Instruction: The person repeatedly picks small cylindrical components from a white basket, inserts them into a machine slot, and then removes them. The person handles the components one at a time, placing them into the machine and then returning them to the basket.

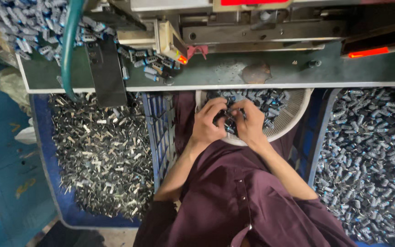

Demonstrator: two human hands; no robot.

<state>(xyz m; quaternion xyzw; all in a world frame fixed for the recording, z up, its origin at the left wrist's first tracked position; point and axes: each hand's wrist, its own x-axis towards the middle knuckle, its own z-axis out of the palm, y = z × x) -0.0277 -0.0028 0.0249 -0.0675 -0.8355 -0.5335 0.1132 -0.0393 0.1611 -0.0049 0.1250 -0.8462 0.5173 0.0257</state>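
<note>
Both forearms reach forward from the lap and bend inward, so the left hand and the right hand meet knuckle to knuckle over a white round basket that sits at the counter edge. The fingers of each hand are curled shut on a cluster of small dark cylindrical parts pinched between the two hands, just above the loose heap of the same parts in the basket. A blue bin of metal clips lies to the left and another bin of grey cylinders to the right.
</note>
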